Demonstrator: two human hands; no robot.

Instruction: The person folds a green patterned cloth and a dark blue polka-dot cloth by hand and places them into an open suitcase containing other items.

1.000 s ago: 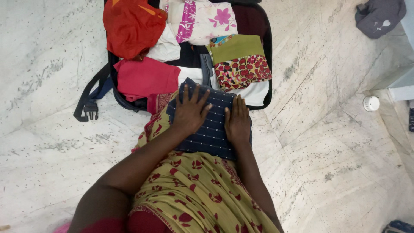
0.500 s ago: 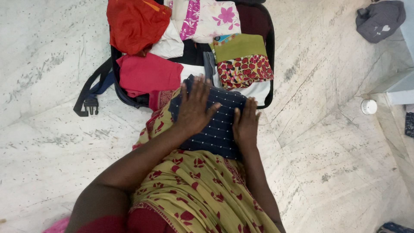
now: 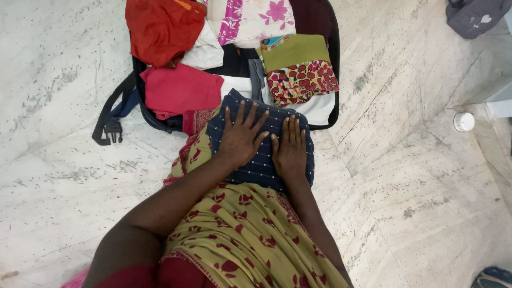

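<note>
We see bare marble floor [image 3: 416,181] open to the left and right of our lap. Our left hand [image 3: 241,137] and right hand [image 3: 289,148] press flat, fingers spread and gripping nothing, on a folded navy dotted cloth [image 3: 261,165] at the near edge of the open black suitcase [image 3: 333,80]. The suitcase's far end is cut off.
</note>
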